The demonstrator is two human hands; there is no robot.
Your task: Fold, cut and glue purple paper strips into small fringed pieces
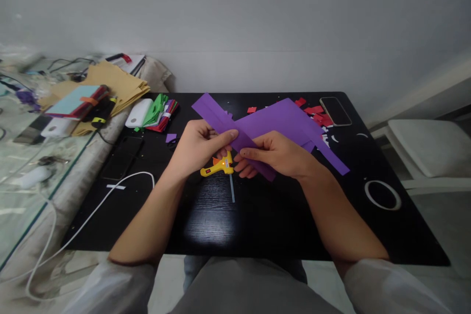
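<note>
A long folded strip of purple paper slants in the air above the table, pinched at its middle by both hands. My left hand grips it from the left, thumb on top and fingers beneath. From the right, my right hand holds its lower part, with the thumb on the near face and some fingers spread below. Behind the right hand lies a larger purple paper sheet with a narrow strip reaching right. A yellow hot glue gun, its clear glue stick pointing towards me, rests on the table below the hands.
Scraps of red paper and a phone lie at the back right, a white ring nearer. Left are coloured paper bundles, a dark phone, a white cable and a cluttered glass table.
</note>
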